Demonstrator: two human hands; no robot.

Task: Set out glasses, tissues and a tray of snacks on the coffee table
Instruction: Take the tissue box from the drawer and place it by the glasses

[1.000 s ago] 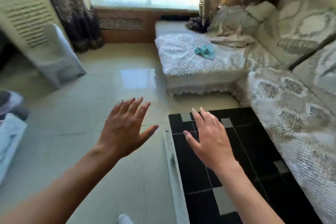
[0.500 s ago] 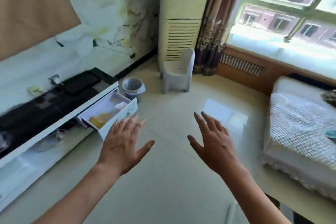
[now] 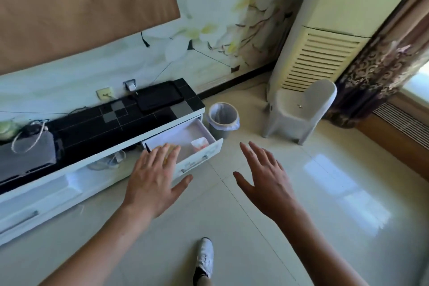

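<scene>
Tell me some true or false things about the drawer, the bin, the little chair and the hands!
1. The drawer in the TV cabinet is open. True.
2. The left hand is holding a glass. False: both the left hand and the right hand are empty, fingers spread.
3. The waste bin stands on the floor beside the cabinet's end. True.
4. The small white chair is tipped over. False: it stands upright in front of the tall air conditioner.
5. The bin has a bag lining it. True.
</scene>
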